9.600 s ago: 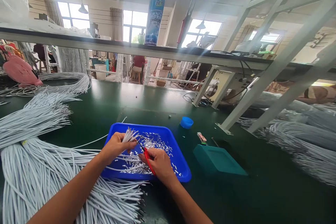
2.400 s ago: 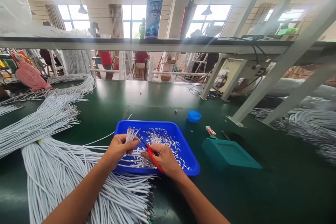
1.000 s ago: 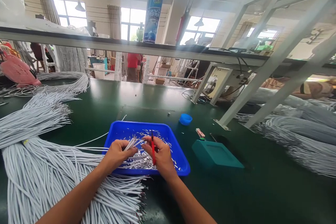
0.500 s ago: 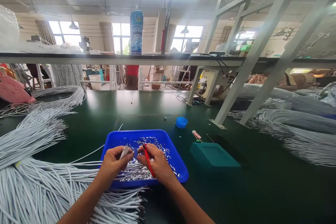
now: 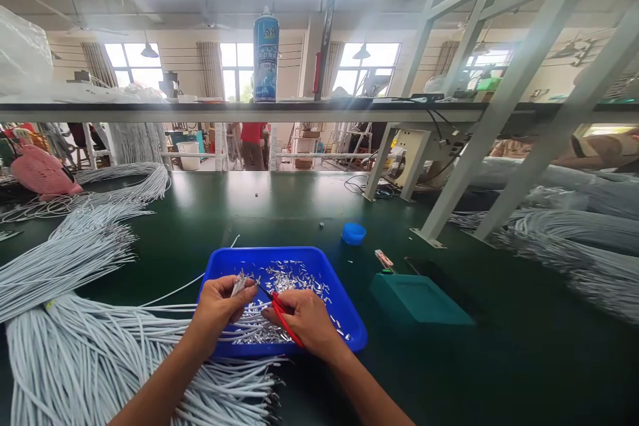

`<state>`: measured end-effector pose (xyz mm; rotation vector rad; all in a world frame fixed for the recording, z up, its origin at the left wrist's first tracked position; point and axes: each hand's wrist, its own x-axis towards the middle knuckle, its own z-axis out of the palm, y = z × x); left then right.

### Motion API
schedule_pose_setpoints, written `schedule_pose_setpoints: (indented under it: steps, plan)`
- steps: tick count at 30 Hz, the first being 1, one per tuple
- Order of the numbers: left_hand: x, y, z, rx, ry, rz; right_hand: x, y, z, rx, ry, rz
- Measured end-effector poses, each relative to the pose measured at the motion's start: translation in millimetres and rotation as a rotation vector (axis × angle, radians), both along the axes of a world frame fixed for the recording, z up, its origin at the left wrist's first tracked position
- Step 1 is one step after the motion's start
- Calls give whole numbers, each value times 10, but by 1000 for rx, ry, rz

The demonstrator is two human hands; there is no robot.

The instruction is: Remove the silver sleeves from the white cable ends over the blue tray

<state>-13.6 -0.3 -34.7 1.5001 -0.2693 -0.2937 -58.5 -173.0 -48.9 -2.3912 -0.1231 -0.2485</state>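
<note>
My left hand point(image 5: 219, 309) pinches several white cables point(image 5: 240, 285) near their stripped ends, above a blue tray point(image 5: 344, 299). In my right hand point(image 5: 307, 323) are red-handled cutters point(image 5: 285, 321), held with the dark tips pointing left at the cable ends. Whether the tips touch a wire is too small to tell. Small silvery clippings point(image 5: 294, 274) lie scattered across the tray floor, heaped thicker below my hands. A big bundle of white cables point(image 5: 110, 353) runs from the left under my left forearm, some of them crossing the tray's left side.
A teal box point(image 5: 422, 299) sits right of the tray, with a blue round cap point(image 5: 353, 233) behind it. Slanted metal posts point(image 5: 464, 160) stand at right, beside more cables point(image 5: 564, 233). A spray can point(image 5: 266, 56) stands on the shelf; a pink object point(image 5: 42, 170) is at far left.
My right hand has turned and shifted slightly right and down, and the cutters' tips now point out at the cable ends. The whole view has swung a little left.
</note>
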Motion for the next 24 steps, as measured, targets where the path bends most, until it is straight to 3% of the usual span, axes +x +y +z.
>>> schedule_pose_setpoints:
  steps: [7, 12, 18, 21, 24]
  plan:
    - [-8, 13, -30, 17, -77, -6, -5, -20, -7, 115, 36, 129]
    - [6, 1, -67, 80, -185, 21, 2, -33, -27, -31, -37, 21]
    - [34, 28, -60, -64, 17, -130, -17, 81, -58, -111, -153, -32]
    - [49, 60, -51, -130, 107, -215, -25, 111, -39, -60, -151, 2]
    - [55, 72, -61, -152, 146, -200, -7, 48, -5, 38, -82, 57]
